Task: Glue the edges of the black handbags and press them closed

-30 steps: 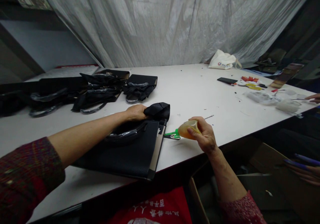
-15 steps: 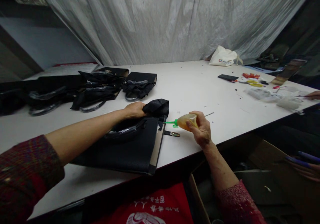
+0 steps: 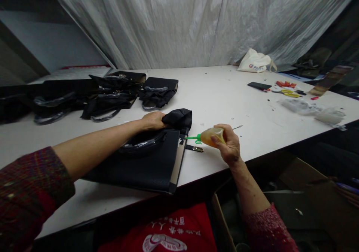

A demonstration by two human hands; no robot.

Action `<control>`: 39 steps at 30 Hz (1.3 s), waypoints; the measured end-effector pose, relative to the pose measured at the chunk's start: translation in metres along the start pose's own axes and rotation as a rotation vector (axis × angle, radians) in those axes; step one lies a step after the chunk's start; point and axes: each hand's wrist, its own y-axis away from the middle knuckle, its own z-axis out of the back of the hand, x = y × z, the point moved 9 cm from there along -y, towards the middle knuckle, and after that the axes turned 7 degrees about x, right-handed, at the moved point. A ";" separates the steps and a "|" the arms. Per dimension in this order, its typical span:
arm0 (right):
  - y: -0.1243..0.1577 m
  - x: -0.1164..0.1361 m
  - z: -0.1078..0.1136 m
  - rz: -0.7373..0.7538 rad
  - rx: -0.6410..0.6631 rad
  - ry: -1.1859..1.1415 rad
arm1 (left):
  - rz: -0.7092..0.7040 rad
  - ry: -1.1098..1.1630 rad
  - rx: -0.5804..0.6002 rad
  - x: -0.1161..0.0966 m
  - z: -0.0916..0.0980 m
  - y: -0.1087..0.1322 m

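Note:
A black handbag (image 3: 151, 166) lies on the white table in front of me, its beige inner edge facing right. My left hand (image 3: 153, 121) grips the bunched black lining (image 3: 178, 119) at the bag's top; the fingertips are partly hidden by the cloth. In my right hand (image 3: 228, 143) is a glue bottle (image 3: 211, 136) with amber liquid and a green nozzle. The nozzle tip points left and meets the bag's upper right corner. A thin metal rod sticks out behind the right hand. A strap with a gold buckle (image 3: 195, 148) extends from under the bag.
More black handbags (image 3: 159, 91) are lined up at the left and back. Toward the right lie a black phone (image 3: 259, 85), yellow-handled scissors (image 3: 290, 93), plastic bags (image 3: 303, 106) and a brown bottle (image 3: 331, 80). A white cloth bag (image 3: 255, 61) sits by the curtain.
Both hands keep their holds, and the nozzle stays at the bag's corner. The view has shifted slightly. At the far right, another person's hand has left the table area.

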 end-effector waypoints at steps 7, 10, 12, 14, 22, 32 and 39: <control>0.002 -0.003 0.000 -0.015 0.007 -0.008 | 0.008 0.008 0.009 -0.002 0.000 0.001; 0.001 -0.003 0.002 -0.009 -0.017 0.008 | 0.002 0.018 0.015 -0.003 0.000 0.002; 0.000 -0.004 -0.001 -0.009 0.018 0.016 | 0.000 0.017 0.021 -0.003 0.000 0.002; -0.001 -0.003 -0.002 0.001 0.028 0.030 | -0.003 0.005 0.013 -0.003 0.000 0.001; 0.003 0.005 0.005 0.023 -0.002 0.029 | -0.011 0.000 0.013 -0.003 0.000 0.001; 0.008 -0.002 0.003 -0.002 -0.016 -0.015 | 0.007 0.032 0.010 -0.003 -0.001 0.003; 0.010 0.002 0.002 0.002 -0.013 -0.019 | 0.007 0.005 0.002 0.000 -0.001 0.000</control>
